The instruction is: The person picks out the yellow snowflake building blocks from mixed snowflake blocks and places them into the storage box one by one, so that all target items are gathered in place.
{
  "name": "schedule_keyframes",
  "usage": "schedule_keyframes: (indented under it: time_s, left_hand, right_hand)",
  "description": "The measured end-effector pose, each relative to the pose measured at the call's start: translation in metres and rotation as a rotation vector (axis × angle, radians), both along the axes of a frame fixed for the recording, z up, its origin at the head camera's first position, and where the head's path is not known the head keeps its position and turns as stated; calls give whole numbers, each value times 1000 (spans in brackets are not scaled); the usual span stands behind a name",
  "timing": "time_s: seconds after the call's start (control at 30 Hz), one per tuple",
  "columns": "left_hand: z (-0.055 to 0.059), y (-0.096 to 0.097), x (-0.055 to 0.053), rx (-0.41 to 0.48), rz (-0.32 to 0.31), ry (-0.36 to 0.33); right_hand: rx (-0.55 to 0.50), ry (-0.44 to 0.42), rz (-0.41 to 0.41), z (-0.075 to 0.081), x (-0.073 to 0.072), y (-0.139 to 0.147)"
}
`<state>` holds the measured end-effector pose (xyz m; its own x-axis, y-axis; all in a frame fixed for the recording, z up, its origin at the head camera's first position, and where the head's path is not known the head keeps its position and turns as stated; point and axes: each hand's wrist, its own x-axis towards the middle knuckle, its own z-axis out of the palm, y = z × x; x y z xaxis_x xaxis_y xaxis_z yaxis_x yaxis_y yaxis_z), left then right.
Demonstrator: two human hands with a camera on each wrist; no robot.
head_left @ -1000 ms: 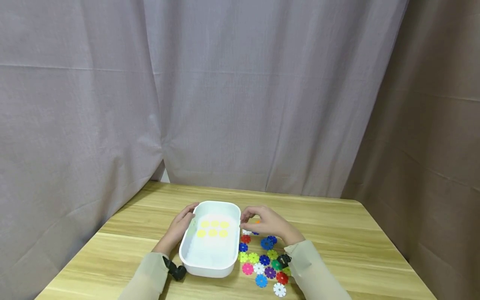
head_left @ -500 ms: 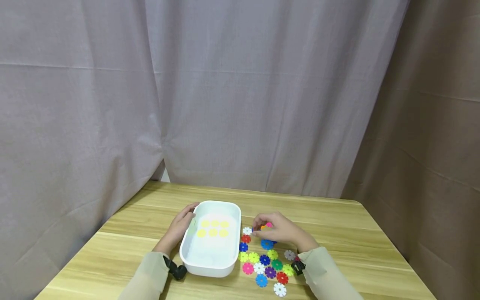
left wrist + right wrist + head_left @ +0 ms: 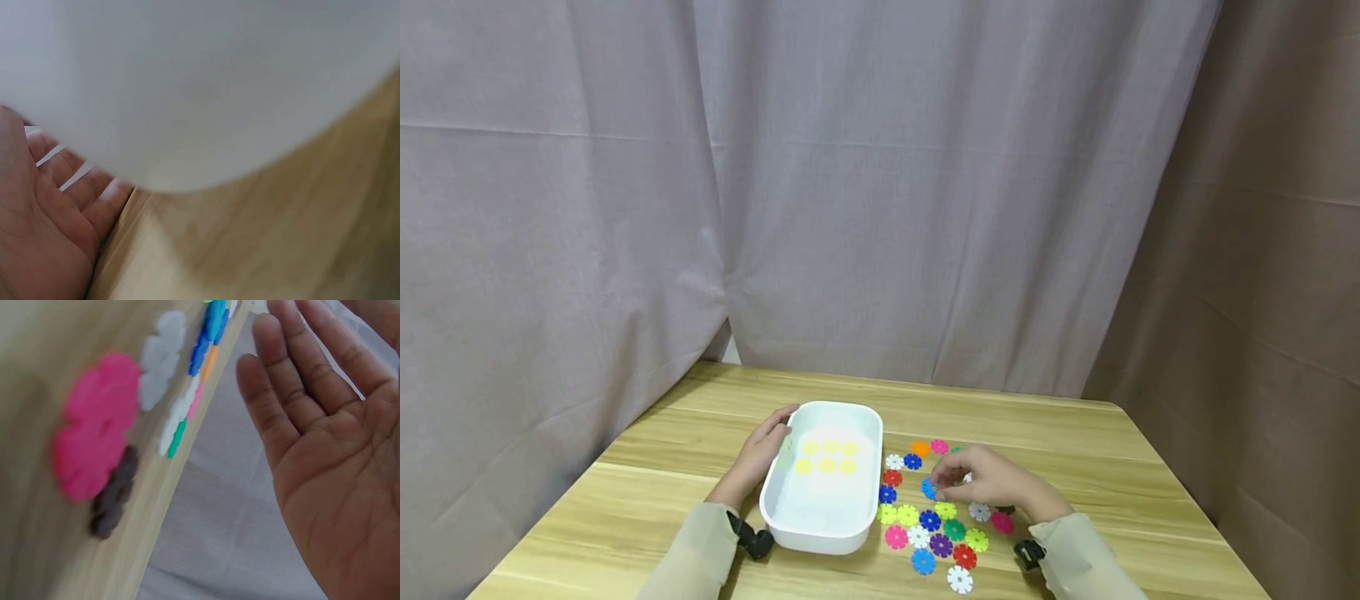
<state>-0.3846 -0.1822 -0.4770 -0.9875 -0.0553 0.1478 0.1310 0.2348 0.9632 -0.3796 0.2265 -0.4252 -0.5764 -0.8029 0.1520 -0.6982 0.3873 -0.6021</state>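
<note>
A white tray (image 3: 820, 517) stands left of centre on the wooden table in the head view, with several pale yellow round spots on its floor. My left hand (image 3: 760, 458) holds its left side, fingers along the outer wall and thumb at the rim. In the left wrist view the tray wall (image 3: 187, 94) covers part of the fingers. Over the colourful notched plastic discs to its right, my right hand (image 3: 981, 479) has thumb and forefinger spread at a light blue disc (image 3: 928, 489). The right wrist view shows the other fingers (image 3: 284, 375) loosely extended and the palm uncovered.
Several discs lie flat between the tray and my right sleeve, including a purple disc (image 3: 941, 546), a pink disc (image 3: 1002, 522) and a near white disc (image 3: 959, 579). A brown disc (image 3: 115, 494) lies by the pink one. A grey curtain (image 3: 880, 208) hangs behind the table.
My right hand has moved from the tray's right rim rightward and toward me, uncovering the orange, pink and dark blue discs at the back. The left hand and tray stay in place.
</note>
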Motion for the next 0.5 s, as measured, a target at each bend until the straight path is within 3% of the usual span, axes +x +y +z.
schedule_keyframes:
  time_s: [0.2,0.5]
  left_hand:
    - [1,0,0,-3,-10,9]
    - [1,0,0,-15,4,7]
  right_hand:
    - [67,-64,-32,-6,4,11]
    - [70,-27,71,-19,-4,13]
